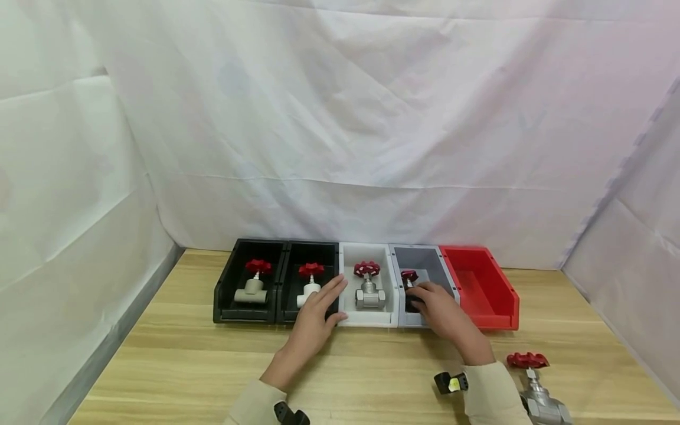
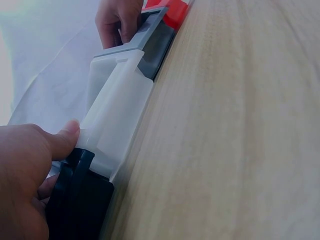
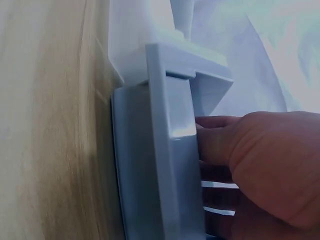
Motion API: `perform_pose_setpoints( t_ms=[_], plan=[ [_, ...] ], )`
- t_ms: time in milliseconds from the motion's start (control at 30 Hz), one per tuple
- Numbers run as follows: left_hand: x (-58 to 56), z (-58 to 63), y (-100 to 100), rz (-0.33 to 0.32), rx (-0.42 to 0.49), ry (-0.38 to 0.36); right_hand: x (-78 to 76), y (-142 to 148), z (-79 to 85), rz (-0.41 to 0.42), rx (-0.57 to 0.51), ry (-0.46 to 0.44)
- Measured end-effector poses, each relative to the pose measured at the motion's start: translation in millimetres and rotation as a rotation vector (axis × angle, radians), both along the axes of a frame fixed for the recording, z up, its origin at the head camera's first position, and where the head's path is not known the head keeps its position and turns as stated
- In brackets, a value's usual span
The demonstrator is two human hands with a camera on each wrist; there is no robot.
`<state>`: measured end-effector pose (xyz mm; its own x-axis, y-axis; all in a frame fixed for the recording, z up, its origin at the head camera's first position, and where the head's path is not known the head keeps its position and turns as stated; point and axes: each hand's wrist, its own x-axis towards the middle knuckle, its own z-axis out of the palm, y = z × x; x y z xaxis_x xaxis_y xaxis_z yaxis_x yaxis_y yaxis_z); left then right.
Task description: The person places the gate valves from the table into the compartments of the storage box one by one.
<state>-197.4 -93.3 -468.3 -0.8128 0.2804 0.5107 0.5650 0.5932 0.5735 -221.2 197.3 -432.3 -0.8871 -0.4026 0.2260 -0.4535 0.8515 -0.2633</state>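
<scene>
My left hand (image 1: pixel 313 321) rests over the divider between the second black bin (image 1: pixel 285 316) and the white bin (image 1: pixel 344 321), fingers extended. In the left wrist view its thumb (image 2: pixel 69 136) touches the rim there. My right hand (image 1: pixel 442 310) reaches into the grey bin (image 1: pixel 422 255) and grips a black-bodied valve (image 1: pixel 412 304) with a red handwheel; the fingers hide part of it. A silver valve (image 1: pixel 369 293) with a red handwheel stands in the white bin. A white valve (image 1: pixel 310 289), partly behind my left hand, stands in the second black bin.
At the far left, another black bin (image 1: pixel 219 316) holds a beige valve (image 1: pixel 252 291). A red bin (image 1: pixel 486 320) ends the row at the right. A larger silver valve (image 1: pixel 543 404) stands on the wooden table (image 1: pixel 372 378) near my right sleeve. White cloth (image 1: pixel 345 118) hangs behind.
</scene>
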Motion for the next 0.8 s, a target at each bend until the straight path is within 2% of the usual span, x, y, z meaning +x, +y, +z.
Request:
perform_pose_setpoints(
  t_ms=[200,367,567,800],
  plan=[
    [-0.6,-0.1,-0.2,0.004,0.003,0.032,7.4,-1.1,6.0,0.023,0.000,0.066],
    [0.9,1.2,0.4,0.005,0.002,-0.006,16.2,-4.0,13.8,-0.003,-0.011,0.027],
    [1.7,3.8,1.0,0.005,0.007,-0.010,31.6,-3.1,26.3,0.002,-0.016,0.018],
    [3.3,5.6,1.2,0.007,0.007,-0.012,50.8,8.2,32.4,0.071,-0.028,0.115]
  ],
)
